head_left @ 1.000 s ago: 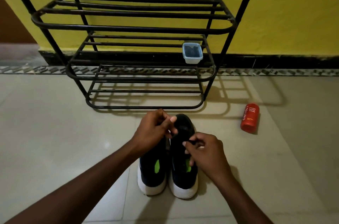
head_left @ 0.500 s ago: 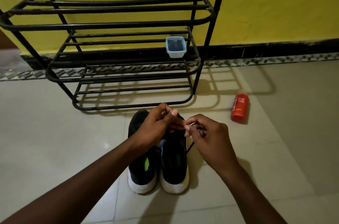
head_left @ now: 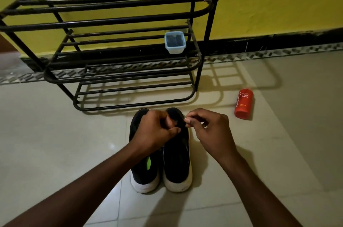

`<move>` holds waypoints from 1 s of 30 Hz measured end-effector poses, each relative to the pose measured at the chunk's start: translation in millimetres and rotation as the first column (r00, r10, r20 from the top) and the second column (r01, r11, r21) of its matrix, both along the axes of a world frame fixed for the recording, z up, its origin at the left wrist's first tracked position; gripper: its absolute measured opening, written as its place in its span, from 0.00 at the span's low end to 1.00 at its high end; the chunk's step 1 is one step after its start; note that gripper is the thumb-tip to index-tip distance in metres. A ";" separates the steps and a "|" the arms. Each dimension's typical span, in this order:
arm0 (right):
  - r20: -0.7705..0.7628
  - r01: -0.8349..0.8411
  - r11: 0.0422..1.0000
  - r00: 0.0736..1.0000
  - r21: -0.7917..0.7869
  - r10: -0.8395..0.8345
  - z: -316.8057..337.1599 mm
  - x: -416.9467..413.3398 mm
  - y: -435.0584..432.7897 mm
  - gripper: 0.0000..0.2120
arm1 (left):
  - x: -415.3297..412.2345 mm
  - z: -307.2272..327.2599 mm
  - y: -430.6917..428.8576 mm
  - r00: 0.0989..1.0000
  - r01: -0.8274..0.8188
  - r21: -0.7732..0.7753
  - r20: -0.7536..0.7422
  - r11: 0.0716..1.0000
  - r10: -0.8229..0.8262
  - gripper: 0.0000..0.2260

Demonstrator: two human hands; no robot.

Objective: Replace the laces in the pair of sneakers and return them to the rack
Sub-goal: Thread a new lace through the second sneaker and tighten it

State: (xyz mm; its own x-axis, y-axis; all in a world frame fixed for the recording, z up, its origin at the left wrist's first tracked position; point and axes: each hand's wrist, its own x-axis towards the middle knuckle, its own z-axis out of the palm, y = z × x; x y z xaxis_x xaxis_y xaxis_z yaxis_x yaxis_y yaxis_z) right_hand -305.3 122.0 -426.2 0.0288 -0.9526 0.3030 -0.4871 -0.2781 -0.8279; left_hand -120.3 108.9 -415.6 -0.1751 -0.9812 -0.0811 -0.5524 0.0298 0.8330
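Two black sneakers with white soles stand side by side on the floor, heels toward me: the left sneaker (head_left: 143,169) and the right sneaker (head_left: 177,161). My left hand (head_left: 155,131) is curled over the front of the pair, its fingers gripping at the right sneaker's lacing area. My right hand (head_left: 209,130) pinches a thin dark lace end between thumb and forefinger just right of that sneaker's toe. The lace itself is barely visible. The black metal rack (head_left: 118,22) stands right behind the sneakers.
A small pale-blue container (head_left: 175,42) with dark contents sits on the rack's middle shelf at its right end. A red foam body wash bottle (head_left: 243,103) lies on the tiled floor to the right. A yellow wall runs behind.
My right hand has drawn away to the right with the lace end. My left hand has sunk onto the front of the right sneaker. The view has shifted slightly.
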 end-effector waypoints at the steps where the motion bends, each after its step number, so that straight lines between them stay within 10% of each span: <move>1: 0.029 -0.020 1.000 0.999 0.019 0.020 -0.5 0.8 0.5 0.03 | -0.3 -3.1 0.7 0.998 -0.057 0.011 -0.017 0.998 0.057 0.10; 13: 0.104 0.000 0.993 0.994 0.120 -0.013 -11.2 4.7 1.3 0.07 | 4.0 -6.0 1.0 0.935 -0.050 0.100 -0.346 0.994 0.081 0.08; 23: 0.008 0.105 0.989 0.994 0.103 -0.106 -17.2 4.1 7.1 0.11 | 17.9 -10.4 5.2 1.000 0.020 -0.356 0.005 0.934 -0.020 0.07; 30: -0.024 0.237 0.950 0.971 0.202 -0.237 -22.0 0.7 12.3 0.12 | 31.6 -10.9 12.2 0.978 -0.009 -0.292 0.196 0.956 0.069 0.05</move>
